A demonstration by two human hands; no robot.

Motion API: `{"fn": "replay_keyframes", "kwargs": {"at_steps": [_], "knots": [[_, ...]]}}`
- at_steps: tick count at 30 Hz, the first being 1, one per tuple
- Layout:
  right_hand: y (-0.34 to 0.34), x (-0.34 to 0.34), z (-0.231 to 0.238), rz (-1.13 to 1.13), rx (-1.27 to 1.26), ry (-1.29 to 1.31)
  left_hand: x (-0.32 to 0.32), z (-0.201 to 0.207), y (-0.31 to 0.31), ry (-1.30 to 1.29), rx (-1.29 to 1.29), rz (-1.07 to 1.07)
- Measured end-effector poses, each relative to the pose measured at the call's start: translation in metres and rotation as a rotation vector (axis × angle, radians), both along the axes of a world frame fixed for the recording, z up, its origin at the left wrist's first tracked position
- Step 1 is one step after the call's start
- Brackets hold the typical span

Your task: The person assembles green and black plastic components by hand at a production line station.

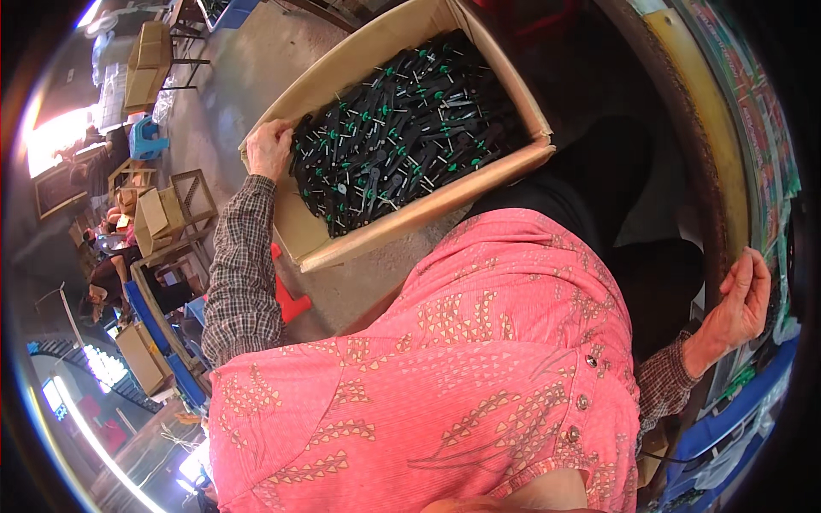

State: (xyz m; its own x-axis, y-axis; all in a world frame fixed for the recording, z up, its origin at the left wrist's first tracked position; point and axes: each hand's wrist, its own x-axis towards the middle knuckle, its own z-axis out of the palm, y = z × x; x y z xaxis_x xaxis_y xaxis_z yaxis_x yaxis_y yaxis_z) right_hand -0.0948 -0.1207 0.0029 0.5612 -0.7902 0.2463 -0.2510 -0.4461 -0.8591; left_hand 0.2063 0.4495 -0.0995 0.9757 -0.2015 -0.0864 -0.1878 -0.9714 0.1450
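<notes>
Left hand (270, 150) is gripping the cardboard box (432, 203) beside the person's lap; right hand (741, 301), half-curled, contents unclear, is hovering near the counter (708, 115). Firm, level holding should be keeping black-and-green parts (398, 128) inside.

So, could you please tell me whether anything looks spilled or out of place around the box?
Nothing stands out as spilled or damaged: the black parts with green pieces lie jumbled, but within the cardboard box, whose left edge the left hand holds.
</notes>
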Motion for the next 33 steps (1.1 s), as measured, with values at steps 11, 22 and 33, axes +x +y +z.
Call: {"fn": "replay_keyframes", "kwargs": {"at_steps": [11,22,33], "knots": [[-0.007,-0.002,-0.004,0.000,0.029,-0.022,-0.009,-0.045,-0.002,0.011,-0.109,-0.022],[-0.003,0.002,-0.004,0.004,0.013,-0.014,-0.013,-0.067,-0.045,0.092,0.074,0.144],[0.005,0.004,0.001,-0.012,0.015,0.006,-0.007,-0.015,-0.083,-0.084,-0.069,0.051]]}}
